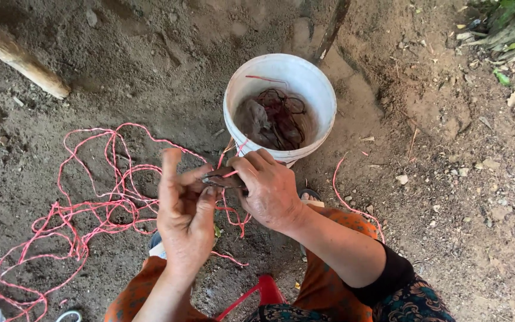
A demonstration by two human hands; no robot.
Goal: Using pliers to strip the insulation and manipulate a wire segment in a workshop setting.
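Twine (pixel 90 209), thin, pink and plastic-looking, sprawls in loose tangled loops over dry, crumbly earth at left. Left hand (pixel 185 217) upright, index finger raised, thumb and other fingers pinched on a small dark flat piece (pixel 222 177) wound with twine. Right hand (pixel 268 188) clamps the same piece from above. Behind, a round white plastic bucket (pixel 323 95) holds dark, wet-looking tangled material.
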